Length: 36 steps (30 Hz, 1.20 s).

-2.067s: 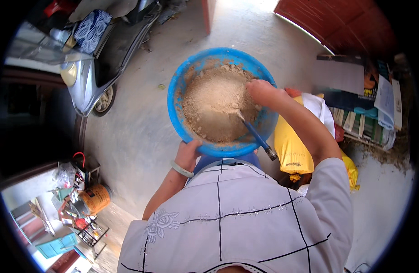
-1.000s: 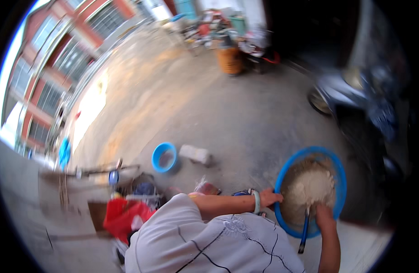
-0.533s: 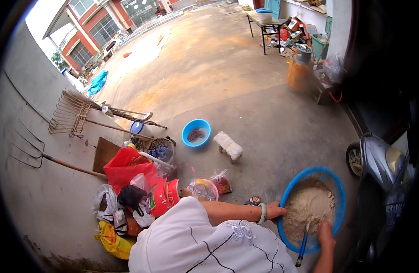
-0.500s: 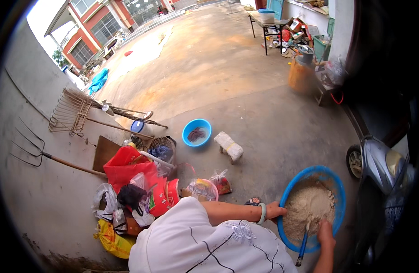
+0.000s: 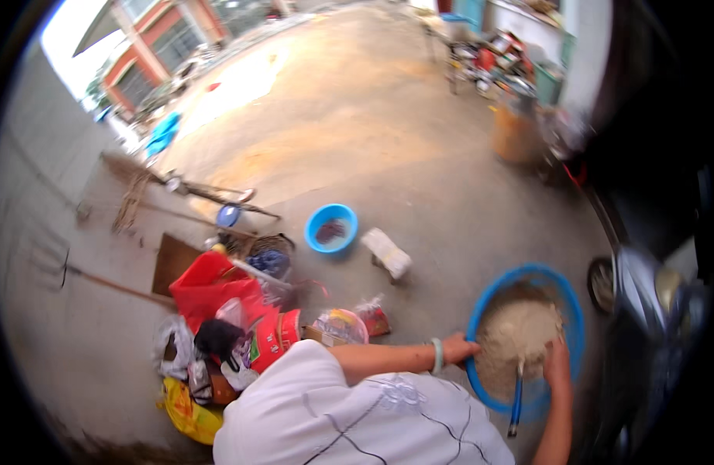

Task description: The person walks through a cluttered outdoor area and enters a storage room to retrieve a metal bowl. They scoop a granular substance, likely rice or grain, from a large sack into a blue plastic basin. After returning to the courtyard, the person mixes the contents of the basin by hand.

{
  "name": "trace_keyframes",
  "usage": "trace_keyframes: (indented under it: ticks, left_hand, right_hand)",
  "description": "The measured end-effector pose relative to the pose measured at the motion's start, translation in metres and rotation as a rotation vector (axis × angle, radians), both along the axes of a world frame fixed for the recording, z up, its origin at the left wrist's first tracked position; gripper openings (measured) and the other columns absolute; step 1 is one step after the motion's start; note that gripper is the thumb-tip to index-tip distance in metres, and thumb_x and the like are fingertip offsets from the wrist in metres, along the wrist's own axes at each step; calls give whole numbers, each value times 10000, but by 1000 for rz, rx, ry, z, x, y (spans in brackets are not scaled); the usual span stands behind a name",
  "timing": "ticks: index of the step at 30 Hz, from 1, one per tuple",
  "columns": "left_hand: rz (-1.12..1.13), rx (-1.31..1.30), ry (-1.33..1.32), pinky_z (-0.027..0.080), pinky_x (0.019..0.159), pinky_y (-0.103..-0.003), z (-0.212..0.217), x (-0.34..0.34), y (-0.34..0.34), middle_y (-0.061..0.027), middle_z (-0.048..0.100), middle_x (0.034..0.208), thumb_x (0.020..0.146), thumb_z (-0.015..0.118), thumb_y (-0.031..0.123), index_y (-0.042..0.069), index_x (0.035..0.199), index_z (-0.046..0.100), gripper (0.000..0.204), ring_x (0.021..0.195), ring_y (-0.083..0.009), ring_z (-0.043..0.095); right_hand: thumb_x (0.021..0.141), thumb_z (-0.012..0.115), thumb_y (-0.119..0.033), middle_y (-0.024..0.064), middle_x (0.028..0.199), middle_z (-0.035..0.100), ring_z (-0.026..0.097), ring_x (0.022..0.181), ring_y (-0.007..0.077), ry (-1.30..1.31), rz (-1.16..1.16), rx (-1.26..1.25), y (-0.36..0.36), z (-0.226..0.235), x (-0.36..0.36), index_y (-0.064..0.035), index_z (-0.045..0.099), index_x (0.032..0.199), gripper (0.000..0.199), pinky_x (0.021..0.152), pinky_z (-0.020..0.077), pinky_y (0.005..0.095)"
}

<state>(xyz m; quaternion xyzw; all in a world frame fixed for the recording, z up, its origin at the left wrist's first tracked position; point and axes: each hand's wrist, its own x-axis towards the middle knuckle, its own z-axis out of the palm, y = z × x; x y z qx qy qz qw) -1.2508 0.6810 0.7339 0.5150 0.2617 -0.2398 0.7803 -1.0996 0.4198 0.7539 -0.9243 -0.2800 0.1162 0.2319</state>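
Observation:
A large blue basin (image 5: 577, 310) at the lower right holds pale, beige powder (image 5: 519, 329), heaped in the middle. My left hand (image 5: 456, 350), with a pale bangle at the wrist, grips the basin's left rim, its thumb on top. Inside the basin, my right hand (image 5: 557, 363) is at the powder's right side; its fingertips are blurred and partly hidden. A tool with a blue handle (image 5: 517, 399) stands in the powder, left of my right hand and apart from it. The tool's other end is buried, and its handle slants over the near rim.
Ahead stand a small blue basin (image 5: 331, 229) with dark cloth in water and a low padded stool (image 5: 388, 254). Red bags (image 5: 217, 287) and other bundles lie left. A pitchfork (image 5: 101, 277) leans on the wall. A scooter (image 5: 640, 291) stands right.
My right hand has moved up and away from me across the powder. The view has shifted slightly and blurred. My left hand keeps its hold on the rim.

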Motion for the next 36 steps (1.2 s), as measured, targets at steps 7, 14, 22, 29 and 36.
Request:
trace_keyframes:
  ticks: [7,14,22,29,36]
  left_hand:
    - [103,-42,13,527,660,-341,12,-5,32,-143,617,883,784,522,106,-60,993,568,271,743,-239,617]
    - [49,-69,59,529,662,-351,28,12,22,-161,613,859,771,554,137,-89,927,565,275,763,-255,621]
    - [-6,-50,67,527,660,-336,17,25,22,-151,614,893,773,553,163,-69,985,558,314,777,-253,624]
    - [-81,11,49,499,613,-291,9,34,20,-121,623,870,773,555,201,-46,965,585,315,730,-200,600]
    - [-94,26,39,494,608,-292,2,33,21,-117,621,850,774,550,211,-46,948,590,313,722,-197,597]
  right_hand:
    - [794,471,-29,180,1211,455,447,1120,349,219,161,-227,36,32,12,-24,504,1152,360,927,389,411]
    - [879,424,-96,207,1306,398,415,1178,365,158,-273,-178,10,2,21,-6,390,1278,411,956,376,432]
    - [893,456,-183,209,1124,501,524,1009,373,-1,-447,-276,47,-32,59,-3,471,1100,274,821,443,469]
    - [881,490,-245,173,1068,531,559,942,360,-91,-395,-290,65,-52,83,-52,550,1019,244,780,456,477]
    - [871,464,-151,182,1131,530,555,997,353,-105,-332,-345,64,-67,92,-52,566,1061,237,812,465,461]
